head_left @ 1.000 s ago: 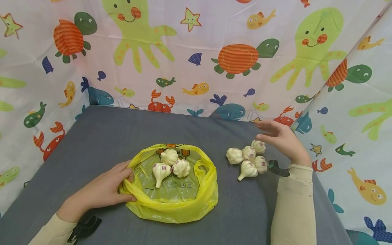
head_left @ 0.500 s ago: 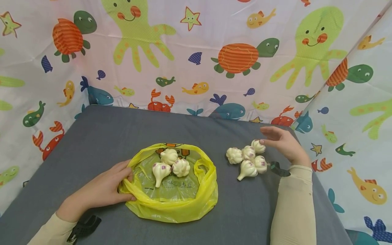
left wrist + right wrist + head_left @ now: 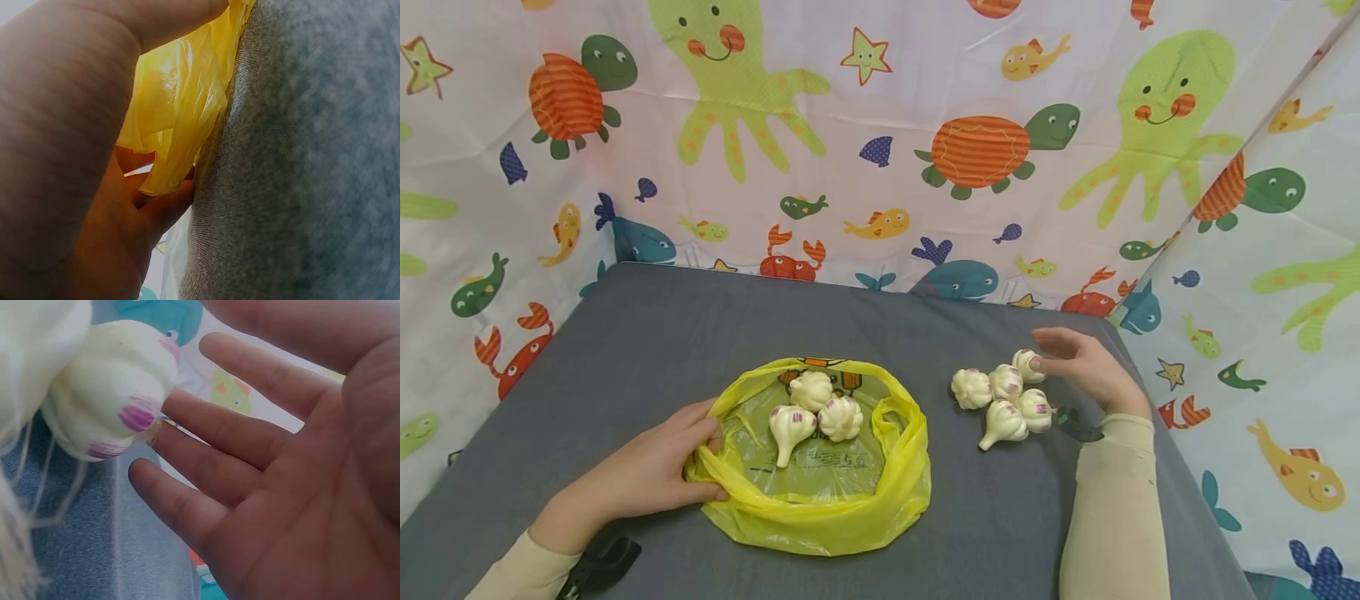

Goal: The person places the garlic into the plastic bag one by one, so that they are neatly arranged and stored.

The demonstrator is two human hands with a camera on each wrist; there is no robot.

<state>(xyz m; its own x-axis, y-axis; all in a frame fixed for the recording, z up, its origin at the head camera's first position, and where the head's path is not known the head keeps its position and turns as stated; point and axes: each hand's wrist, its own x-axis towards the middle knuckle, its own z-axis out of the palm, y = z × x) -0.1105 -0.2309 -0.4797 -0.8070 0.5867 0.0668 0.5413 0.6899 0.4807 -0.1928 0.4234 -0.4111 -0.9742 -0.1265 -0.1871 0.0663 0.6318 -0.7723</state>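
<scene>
A yellow plastic bag (image 3: 820, 525) lies with its mouth spread, and three garlic bulbs (image 3: 792, 427) rest inside. My left hand (image 3: 640, 467) holds the bag's left side, fingers and thumb round the bunched rim; in the left wrist view the yellow plastic (image 3: 178, 100) sits between thumb and fingers. To the right, several more garlic bulbs (image 3: 1003, 422) lie in a loose cluster. My right hand (image 3: 1090, 368) is at the farthest bulb (image 3: 1026, 365) of that cluster, fingers spread. In the right wrist view, a white bulb (image 3: 115, 387) with purple marks is right at the fingertips (image 3: 144, 470).
Dark grey cloth covers the table (image 3: 715, 317). A white curtain (image 3: 842, 108) printed with sea animals closes off the back and both sides. A dark strap (image 3: 598, 567) shows at the left wrist.
My right hand has come down and nearer to the farthest bulb of the cluster. The left hand stays at the bag's rim. The head view has tilted slightly.
</scene>
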